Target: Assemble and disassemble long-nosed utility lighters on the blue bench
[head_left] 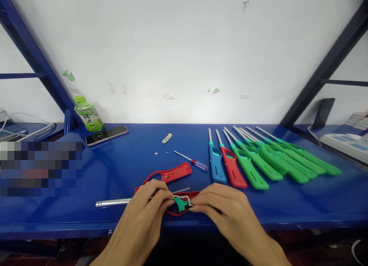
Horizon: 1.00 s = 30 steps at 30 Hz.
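Hands over a red shell at the surface's near edge.
Left hand pinches the green trigger, right hand the white wire; the tube juts left. The other half and screwdriver lie just beyond, lighters to the right, phone and bottle, contents unclear, far left.

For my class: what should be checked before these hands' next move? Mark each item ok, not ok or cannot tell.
1. Red near half joined to far half: not ok; they lie apart.
2. Left hand at green part: ok.
3. Right hand at wire: ok.
4. Wire seated: cannot tell; fingers hide some.
5. Screwdriver on table: ok.
6. Bottle capped: ok.
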Motion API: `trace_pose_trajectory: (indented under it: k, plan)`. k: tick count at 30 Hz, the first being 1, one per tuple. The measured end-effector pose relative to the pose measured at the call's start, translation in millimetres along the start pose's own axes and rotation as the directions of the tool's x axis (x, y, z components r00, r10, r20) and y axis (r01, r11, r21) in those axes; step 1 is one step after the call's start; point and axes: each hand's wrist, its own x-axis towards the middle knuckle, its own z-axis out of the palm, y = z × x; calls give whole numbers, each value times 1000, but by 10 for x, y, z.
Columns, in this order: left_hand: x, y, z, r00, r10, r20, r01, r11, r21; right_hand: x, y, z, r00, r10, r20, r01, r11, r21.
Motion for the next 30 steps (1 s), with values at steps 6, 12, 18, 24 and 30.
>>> trace_pose_trajectory:
  k: [6, 12, 18, 24, 30]
  plan:
    - [20, 2, -17, 999, 27, 24, -27, 1000, 10, 6, 2, 14, 999, -20, -36, 19, 999, -28]
    - [8, 2, 1, 999, 32, 41, -33, 999, 21, -26, 22, 25, 1000, 1, -26, -2, 1000, -28]
    - [7, 24, 1, 999, 17, 36, -17, 1000, 8, -25, -1, 19, 997, 60, -44, -60, 998, 12]
    - [13, 37, -7, 999, 16, 42, -16, 1000, 3, 43, -62, -39, 987, 161, -20, -157, 976, 151]
    - [4, 33, 4, 998, 23, 50, -23, 1000, 4, 46, -75, -53, 960, 279, -4, -269, 929, 253]
